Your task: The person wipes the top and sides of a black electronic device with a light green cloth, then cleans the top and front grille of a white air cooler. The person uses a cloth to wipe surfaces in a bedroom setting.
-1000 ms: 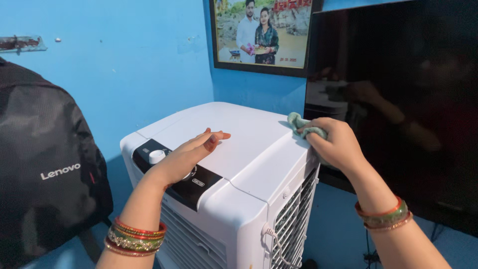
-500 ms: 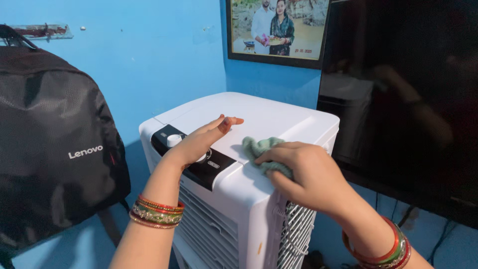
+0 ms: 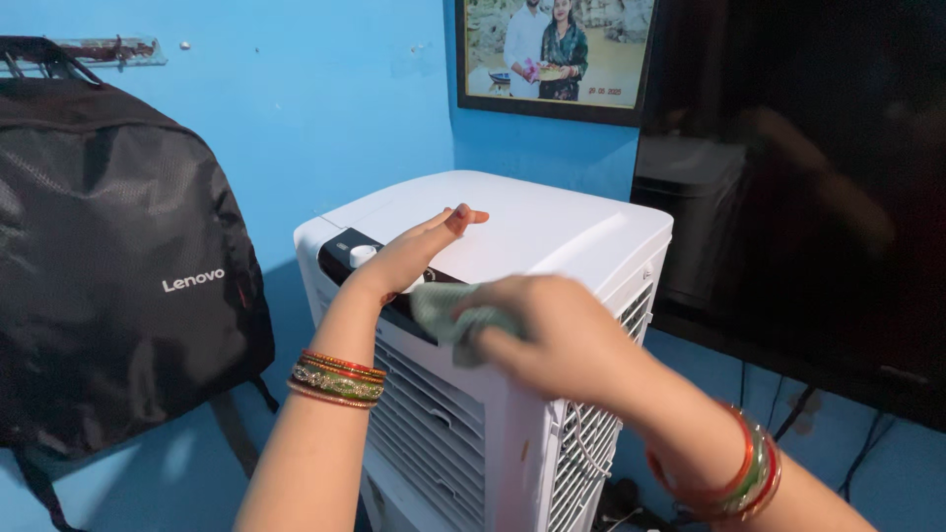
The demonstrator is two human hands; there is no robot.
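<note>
A white air cooler [image 3: 552,222] with a black control strip and a white knob [image 3: 362,254] stands in front of me. My left hand [image 3: 419,251] lies flat on its top by the control strip, fingers stretched toward the middle of the lid. My right hand [image 3: 557,335] grips a pale green cloth [image 3: 448,315] and presses it against the cooler's front top edge, just right of my left wrist. Both wrists carry coloured bangles.
A black backpack [image 3: 108,256] hangs against the blue wall at the left. A dark flat screen [image 3: 818,177] fills the right side, with cables below it. A framed photograph [image 3: 557,54] hangs on the wall behind the cooler.
My right hand has swept the green cloth from the cooler's far right corner across to the front edge near the control strip. My left hand has stayed flat on the lid.
</note>
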